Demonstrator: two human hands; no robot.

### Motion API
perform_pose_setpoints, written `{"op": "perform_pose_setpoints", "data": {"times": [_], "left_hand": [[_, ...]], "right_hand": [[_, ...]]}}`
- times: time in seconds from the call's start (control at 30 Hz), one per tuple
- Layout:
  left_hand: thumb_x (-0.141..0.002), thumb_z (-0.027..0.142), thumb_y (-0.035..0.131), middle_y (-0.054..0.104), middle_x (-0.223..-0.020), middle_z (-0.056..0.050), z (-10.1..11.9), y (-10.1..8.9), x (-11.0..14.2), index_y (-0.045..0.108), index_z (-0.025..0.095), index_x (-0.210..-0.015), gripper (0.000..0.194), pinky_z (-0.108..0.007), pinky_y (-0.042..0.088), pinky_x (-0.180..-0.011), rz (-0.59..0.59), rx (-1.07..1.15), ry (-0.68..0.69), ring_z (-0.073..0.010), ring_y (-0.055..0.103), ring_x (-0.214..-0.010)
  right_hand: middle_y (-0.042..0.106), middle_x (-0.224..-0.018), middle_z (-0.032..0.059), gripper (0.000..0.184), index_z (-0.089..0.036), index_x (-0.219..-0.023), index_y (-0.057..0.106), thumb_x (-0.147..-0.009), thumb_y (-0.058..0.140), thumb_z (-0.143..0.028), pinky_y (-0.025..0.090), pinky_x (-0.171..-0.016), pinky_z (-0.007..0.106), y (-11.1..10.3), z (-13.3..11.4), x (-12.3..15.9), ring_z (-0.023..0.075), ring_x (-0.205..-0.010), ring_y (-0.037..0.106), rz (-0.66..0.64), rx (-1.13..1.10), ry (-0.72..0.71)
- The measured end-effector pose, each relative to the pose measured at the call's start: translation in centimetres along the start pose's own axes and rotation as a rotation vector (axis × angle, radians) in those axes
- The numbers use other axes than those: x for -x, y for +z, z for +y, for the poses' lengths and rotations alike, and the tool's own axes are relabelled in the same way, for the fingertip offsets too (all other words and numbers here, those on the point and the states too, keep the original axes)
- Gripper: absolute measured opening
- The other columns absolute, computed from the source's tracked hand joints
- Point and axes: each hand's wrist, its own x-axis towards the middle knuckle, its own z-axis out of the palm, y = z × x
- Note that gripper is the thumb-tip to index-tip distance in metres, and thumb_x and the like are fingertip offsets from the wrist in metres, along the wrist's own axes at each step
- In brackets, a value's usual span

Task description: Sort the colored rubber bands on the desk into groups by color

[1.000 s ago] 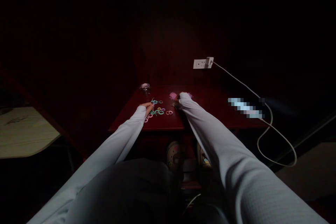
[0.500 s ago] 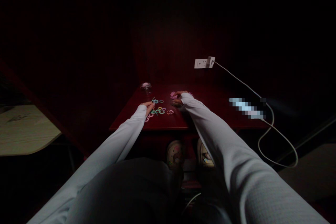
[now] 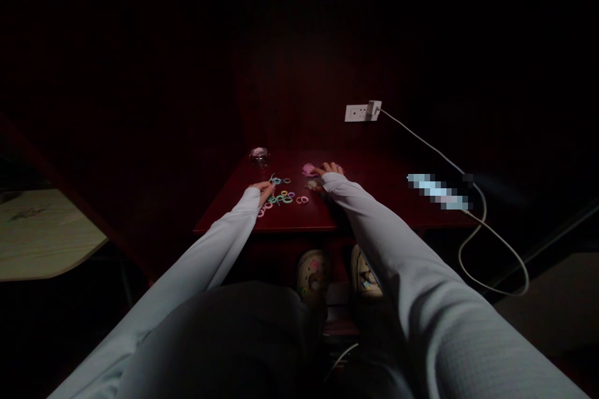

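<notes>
On the dark red table [image 3: 311, 219] lie several small coloured hair ties [image 3: 287, 200], green, yellow, purple and pink. My left hand [image 3: 264, 191] is at their left side, fingers pressed together in a pinch; what is between the fingertips is too small to make out. A teal hair tie [image 3: 277, 181] lies just beyond those fingertips. My right hand [image 3: 330, 171] rests lower over the table with its fingers spread. Beside its fingertips is a pink fluffy bundle [image 3: 309, 169], and a pale bundle [image 3: 312, 185] lies below the thumb. More pink shows behind the hand, mostly covered.
A small clear jar [image 3: 259, 154] with something pink in it stands at the back left. A white charger [image 3: 374, 110] sits in the wall socket, and its cable [image 3: 423, 142] runs to a blurred-out device [image 3: 437, 192] on the right. A pale wooden tabletop [image 3: 44, 230] is at far left.
My right hand's fingers have spread and shifted slightly right, uncovering more of the pink and pale bundles. My left hand keeps its pinch in nearly the same place.
</notes>
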Motion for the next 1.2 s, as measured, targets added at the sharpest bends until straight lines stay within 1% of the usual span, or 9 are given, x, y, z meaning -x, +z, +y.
{"op": "perform_pose_setpoints", "data": {"times": [0.1, 0.23, 0.37, 0.47, 0.67, 0.73, 0.83, 1.0, 1.2], "left_hand": [[-0.087, 0.066, 0.068, 0.059, -0.054, -0.001, 0.1, 0.0, 0.1, 0.062, 0.021, -0.061, 0.052, -0.025, 0.04, -0.053, 0.004, -0.006, -0.006, -0.0174, 0.059, -0.058], [-0.086, 0.069, 0.066, 0.06, -0.055, -0.001, -0.1, 0.1, 0.2, 0.062, 0.021, -0.062, 0.054, -0.025, 0.039, -0.052, 0.012, 0.002, 0.016, -0.0166, 0.056, -0.057], [-0.082, 0.07, 0.066, 0.06, -0.057, -0.002, 0.0, 0.0, 0.0, 0.064, 0.02, -0.063, 0.053, -0.025, 0.037, -0.052, 0.013, -0.006, 0.038, -0.0149, 0.053, -0.055], [-0.079, 0.069, 0.069, 0.06, -0.056, -0.001, 0.4, -0.3, -0.1, 0.064, 0.02, -0.063, 0.051, -0.024, 0.036, -0.05, -0.003, -0.012, 0.042, -0.0143, 0.051, -0.054], [-0.083, 0.07, 0.067, 0.067, -0.06, -0.003, 0.7, -0.3, 0.2, 0.067, 0.02, -0.065, 0.053, -0.024, 0.044, -0.054, -0.01, 0.009, 0.06, -0.0156, 0.057, -0.057], [-0.085, 0.07, 0.065, 0.066, -0.059, -0.003, 0.4, -0.2, 0.3, 0.066, 0.02, -0.064, 0.053, -0.024, 0.042, -0.053, -0.002, -0.001, 0.056, -0.015, 0.056, -0.055], [-0.081, 0.073, 0.066, 0.064, -0.058, -0.003, -0.2, -0.1, 0.1, 0.065, 0.021, -0.063, 0.056, -0.025, 0.04, -0.051, -0.047, 0.007, 0.075, -0.0154, 0.054, -0.054], [-0.079, 0.076, 0.061, 0.062, -0.057, -0.003, -0.7, 0.3, -0.2, 0.062, 0.021, -0.06, 0.058, -0.024, 0.037, -0.051, 0.042, -0.007, 0.059, -0.0142, 0.051, -0.053], [-0.079, 0.076, 0.061, 0.065, -0.058, -0.003, -0.2, 0.2, 0.2, 0.064, 0.021, -0.063, 0.058, -0.024, 0.038, -0.053, 0.018, -0.024, 0.033, -0.0153, 0.054, -0.055]], "right_hand": [[0.061, -0.151, 0.0141, 0.049, -0.026, -0.139, 0.073, -0.093, 0.074, -0.042, 0.035, -0.111, 0.046, -0.2, -0.9, -0.1, 0.0356, -0.135, 0.047, 0.044, -0.142, -0.034], [0.074, -0.126, 0.0078, 0.026, -0.027, -0.112, 0.085, -0.094, 0.073, -0.042, 0.033, -0.108, 0.044, 0.0, -4.3, -0.7, 0.0319, -0.127, 0.05, 0.074, -0.35, -0.119], [0.076, -0.111, 0.0047, 0.018, -0.026, -0.091, 0.087, -0.085, 0.085, -0.043, 0.033, -0.107, 0.041, 0.9, -7.9, -1.3, 0.0282, -0.117, 0.052, 0.039, -0.519, -0.253], [0.076, -0.107, 0.0061, 0.019, -0.025, -0.086, 0.086, -0.079, 0.092, -0.041, 0.033, -0.106, 0.042, 1.3, -9.1, -1.4, 0.0285, -0.115, 0.052, 0.051, -0.57, -0.236], [0.076, -0.109, 0.0055, 0.023, -0.027, -0.093, 0.087, -0.081, 0.092, -0.046, 0.035, -0.106, 0.04, 0.9, -8.7, -1.1, 0.0264, -0.114, 0.053, 0.063, -0.594, -0.223], [0.076, -0.108, 0.005, 0.022, -0.027, -0.092, 0.088, -0.082, 0.091, -0.047, 0.034, -0.106, 0.039, 0.9, -8.5, -0.9, 0.0255, -0.113, 0.052, 0.063, -0.603, -0.23], [0.075, -0.107, 0.0042, 0.022, -0.026, -0.092, 0.087, -0.085, 0.089, -0.046, 0.035, -0.105, 0.038, 1.1, -8.6, -0.9, 0.0235, -0.11, 0.052, 0.078, -0.596, -0.23], [0.075, -0.102, 0.002, 0.011, -0.026, -0.091, 0.086, -0.089, 0.086, -0.037, 0.036, -0.103, 0.037, 1.6, -8.9, -1.2, 0.0222, -0.108, 0.051, 0.121, -0.561, -0.237], [0.075, -0.098, 0.0017, 0.005, -0.023, -0.091, 0.084, -0.09, 0.081, -0.026, 0.033, -0.101, 0.036, 1.1, -8.8, -0.9, 0.0223, -0.109, 0.052, 0.108, -0.532, -0.272]]}}
